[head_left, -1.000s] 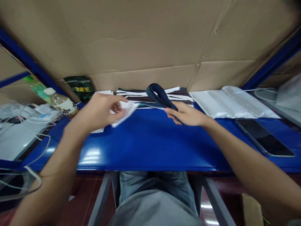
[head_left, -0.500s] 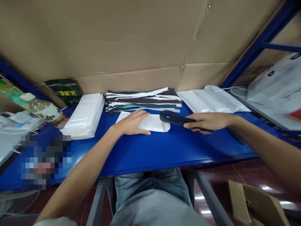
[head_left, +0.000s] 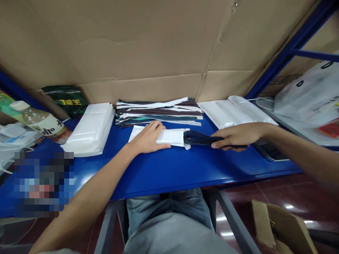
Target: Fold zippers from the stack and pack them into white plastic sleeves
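Seen from the head camera, a seated person is working at a blue worktop [head_left: 169,169] backed by cardboard sheets [head_left: 148,46]. The left hand [head_left: 148,138] is lying flat and open, palm down, pressing a small white plastic bag [head_left: 171,137] against the worktop, a ring showing on one finger. The right hand [head_left: 237,135] is closed in a pinch around a folded dark blue strap [head_left: 200,138], and the strap's looped end is sitting right at the bag's open mouth, touching its edge; whether the loop is already inside cannot be told.

Just behind the bag, a stack of folded straps [head_left: 159,111] in dark and white bands is lying against the cardboard. To the left of the bag a pile of empty white bags [head_left: 90,128] is resting, and further left a drink bottle [head_left: 39,121] and a dark green packet [head_left: 66,100]. To the right of the bag, filled flat white packs [head_left: 233,111] are lying beside a phone [head_left: 270,151], which is partly hidden under the right wrist.

Done well, this step seems to call for the left hand pinning the bag's closed end firmly, the mouth being kept open, and the strap being fed in loop first, flat and level with the worktop, so the film does not bunch or slide.
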### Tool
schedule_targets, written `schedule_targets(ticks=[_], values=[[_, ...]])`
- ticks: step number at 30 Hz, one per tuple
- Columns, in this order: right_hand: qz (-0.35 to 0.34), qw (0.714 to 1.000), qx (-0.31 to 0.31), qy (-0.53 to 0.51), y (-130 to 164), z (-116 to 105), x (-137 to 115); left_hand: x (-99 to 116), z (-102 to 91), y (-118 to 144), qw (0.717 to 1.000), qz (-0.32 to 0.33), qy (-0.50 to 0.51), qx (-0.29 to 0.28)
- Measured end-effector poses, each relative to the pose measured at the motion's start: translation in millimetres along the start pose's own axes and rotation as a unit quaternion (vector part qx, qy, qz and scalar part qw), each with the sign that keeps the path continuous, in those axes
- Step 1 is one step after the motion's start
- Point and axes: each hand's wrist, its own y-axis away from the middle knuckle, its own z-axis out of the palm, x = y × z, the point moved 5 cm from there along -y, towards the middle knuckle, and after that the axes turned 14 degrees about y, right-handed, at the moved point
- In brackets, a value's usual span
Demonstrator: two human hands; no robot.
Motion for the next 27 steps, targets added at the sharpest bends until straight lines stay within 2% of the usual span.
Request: schedule_targets(ticks=[3,6,8,11,13,16,18,21,23,25,27], values=[[-0.017,0.999,-0.033,-0.021,-13.1,-1.9,-18.9,-0.4,1.9,-1.4,1.0,-0.005,-0.008,-0.006],[-0.047,0.999,-0.013,-0.01,-36.2,-12.3,-49.3,0.9,3.4,-1.9,1.0,0.003,-0.025,-0.015],[-0.069,0.997,0.001,0.033,-53.9,-19.1,-74.4,2.0,4.1,-1.6,0.999,0.011,-0.03,-0.023],[-0.103,0.987,0.051,0.116,-75.1,-29.5,-108.7,2.1,4.3,-0.7,0.999,0.006,-0.035,-0.033],[-0.122,0.979,0.083,0.141,-81.2,-34.1,-119.6,1.1,3.9,-0.1,0.998,-0.007,-0.043,-0.033],[-0.159,0.968,0.145,0.126,-74.7,-36.7,-111.8,-0.6,3.2,0.5,0.998,-0.028,-0.059,-0.024],[-0.176,0.959,0.203,0.09,-62.0,-35.9,-93.8,-1.0,3.3,0.5,0.997,-0.036,-0.067,-0.019],[-0.164,0.946,0.278,0.019,-41.9,-28.5,-61.2,-1.5,3.8,0.2,0.996,-0.041,-0.072,-0.014],[-0.159,0.926,0.342,-0.017,-32.9,-22.8,-46.6,-2.1,4.0,-0.2,0.996,-0.041,-0.073,-0.013],[-0.156,0.902,0.401,-0.048,-32.2,-17.4,-41.6,-2.3,4.4,-0.8,0.997,-0.036,-0.073,-0.015],[-0.154,0.883,0.437,-0.079,-42.2,-12.5,-48.1,-1.9,5.0,-1.4,0.997,-0.031,-0.071,-0.016]])
